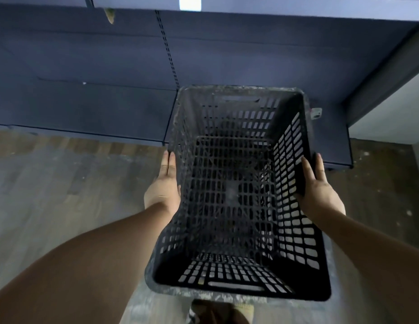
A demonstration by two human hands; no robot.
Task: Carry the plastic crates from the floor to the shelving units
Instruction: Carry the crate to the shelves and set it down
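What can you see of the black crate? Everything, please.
The black crate looks like moulded plastic, rectangular, with slotted lattice walls and floor and a handle slot in each end wall. Its rim is scuffed with pale dust. It is empty, open side up, held off the floor in front of the dark shelving unit. The left hand presses flat on its left wall; the right hand has its grip over the right rim.

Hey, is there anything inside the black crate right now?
No, the black crate is empty; its perforated bottom and walls show bare while the left hand and right hand hold its sides.
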